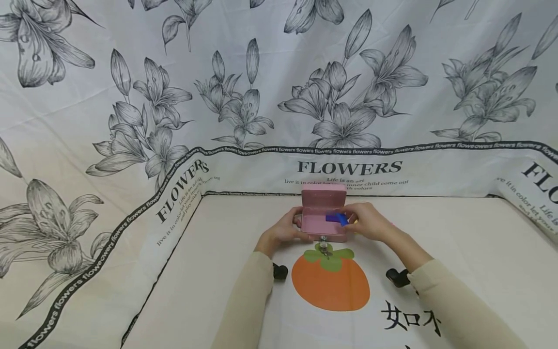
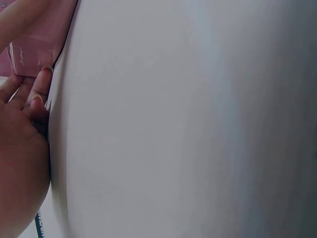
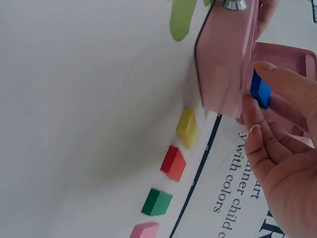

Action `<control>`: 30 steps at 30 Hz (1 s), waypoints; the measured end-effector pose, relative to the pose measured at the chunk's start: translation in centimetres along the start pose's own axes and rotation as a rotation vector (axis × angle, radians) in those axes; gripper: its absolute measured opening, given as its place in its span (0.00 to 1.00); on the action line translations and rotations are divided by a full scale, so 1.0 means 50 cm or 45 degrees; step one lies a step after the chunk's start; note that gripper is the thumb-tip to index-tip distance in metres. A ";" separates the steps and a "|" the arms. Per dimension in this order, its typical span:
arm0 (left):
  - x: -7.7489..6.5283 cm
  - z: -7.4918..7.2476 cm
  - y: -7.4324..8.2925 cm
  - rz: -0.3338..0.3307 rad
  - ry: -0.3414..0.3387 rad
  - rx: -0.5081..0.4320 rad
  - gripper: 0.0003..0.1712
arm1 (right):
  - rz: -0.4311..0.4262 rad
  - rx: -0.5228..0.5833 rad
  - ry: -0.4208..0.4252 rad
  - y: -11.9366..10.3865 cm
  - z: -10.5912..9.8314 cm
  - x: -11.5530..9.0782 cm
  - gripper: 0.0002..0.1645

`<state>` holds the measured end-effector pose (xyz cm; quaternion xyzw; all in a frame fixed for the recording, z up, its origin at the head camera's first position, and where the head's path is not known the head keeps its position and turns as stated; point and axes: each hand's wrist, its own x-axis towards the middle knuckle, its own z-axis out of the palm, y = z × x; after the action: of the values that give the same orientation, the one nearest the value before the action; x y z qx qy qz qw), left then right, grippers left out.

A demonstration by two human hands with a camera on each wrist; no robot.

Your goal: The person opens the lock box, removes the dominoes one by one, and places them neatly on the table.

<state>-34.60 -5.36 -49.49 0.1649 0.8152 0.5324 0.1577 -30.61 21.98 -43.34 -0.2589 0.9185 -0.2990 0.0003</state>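
A pink metal cash box [image 1: 323,237] stands with its lid [image 1: 324,195] raised and a small lock with keys [image 1: 324,245] hanging at its front. My left hand [image 1: 285,226] holds the box by its left side, fingers against the wall in the left wrist view. My right hand [image 1: 368,220] reaches over the right wall and pinches a blue block [image 3: 260,90] between thumb and fingers. In the head view, more blue [image 1: 333,218] shows over the box's inside, beside the pinched part.
Right of the box, in the right wrist view, a yellow block [image 3: 187,128], a red block [image 3: 174,163], a green block [image 3: 157,202] and a pink block [image 3: 144,230] lie in a row. The cloth [image 1: 235,218] has a printed orange fruit [image 1: 330,286]; a flowered curtain rises behind.
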 end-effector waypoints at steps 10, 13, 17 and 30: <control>-0.002 0.005 0.003 -0.017 0.018 0.025 0.58 | 0.051 -0.045 0.029 0.037 -0.024 -0.039 0.23; -0.002 0.004 0.005 -0.015 0.017 0.021 0.58 | 0.082 -0.059 0.010 0.046 -0.035 -0.050 0.24; -0.001 0.002 0.005 -0.013 0.017 0.022 0.59 | 0.139 -0.067 -0.005 0.059 -0.048 -0.064 0.24; -0.002 0.000 0.001 0.041 -0.019 -0.026 0.59 | 0.224 -0.128 0.068 0.093 -0.072 -0.120 0.26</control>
<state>-34.48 -5.37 -49.43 0.1805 0.8057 0.5419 0.1568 -28.18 30.03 -43.87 -0.1691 0.9512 -0.2581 -0.0108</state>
